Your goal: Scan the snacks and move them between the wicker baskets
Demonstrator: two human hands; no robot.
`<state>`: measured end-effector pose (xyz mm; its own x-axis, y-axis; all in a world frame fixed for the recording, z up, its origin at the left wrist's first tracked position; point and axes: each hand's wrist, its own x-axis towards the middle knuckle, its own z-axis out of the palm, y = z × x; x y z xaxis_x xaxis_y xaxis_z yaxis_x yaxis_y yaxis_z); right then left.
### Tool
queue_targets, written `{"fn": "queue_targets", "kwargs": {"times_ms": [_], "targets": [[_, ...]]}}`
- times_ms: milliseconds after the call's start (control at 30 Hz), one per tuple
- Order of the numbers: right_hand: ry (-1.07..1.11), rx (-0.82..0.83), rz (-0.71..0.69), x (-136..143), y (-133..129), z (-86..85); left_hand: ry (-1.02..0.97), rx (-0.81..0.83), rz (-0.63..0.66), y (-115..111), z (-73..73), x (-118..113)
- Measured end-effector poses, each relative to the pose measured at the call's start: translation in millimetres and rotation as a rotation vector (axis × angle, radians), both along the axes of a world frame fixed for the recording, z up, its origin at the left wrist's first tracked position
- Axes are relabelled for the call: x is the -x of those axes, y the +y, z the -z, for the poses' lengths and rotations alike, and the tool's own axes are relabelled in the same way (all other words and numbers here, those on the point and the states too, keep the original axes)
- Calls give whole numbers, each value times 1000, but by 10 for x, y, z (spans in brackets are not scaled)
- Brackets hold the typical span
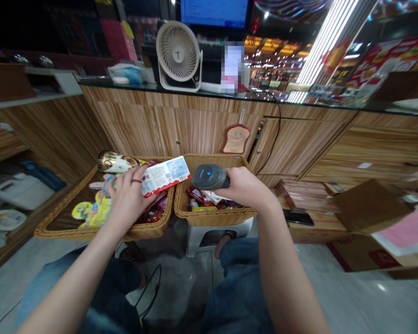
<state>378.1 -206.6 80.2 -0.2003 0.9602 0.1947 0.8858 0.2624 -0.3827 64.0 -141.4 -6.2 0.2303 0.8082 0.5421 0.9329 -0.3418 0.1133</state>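
Observation:
My left hand (128, 197) grips a flat white and red candy box (165, 175) by its left end, with the printed side and barcode showing. In my right hand (247, 185) is a dark barcode scanner (209, 176), its head close to the box's right end but apart from it. Beneath my left hand is a wide wicker basket (55, 222) with yellow packages (94, 211), a brown and gold tube (118, 162) and red-wrapped sweets. Below the scanner, a second wicker basket (214, 217) holds several wrapped snacks (204, 197).
A white stool (191, 239) bears the right basket. Wooden cabinets (142, 125) stand ahead, with a fan (179, 55) and a screen (214, 11) on the counter above. Cardboard boxes (365, 250) and a black phone (298, 217) are at right. A cable (153, 297) lies on the floor.

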Motion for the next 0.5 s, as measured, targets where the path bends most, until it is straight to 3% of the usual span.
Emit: {"fn": "queue_targets", "kwargs": {"times_ms": [500], "targets": [[48,-35,23,7,-24,-6,1,25,-16,35,44,34]]}}
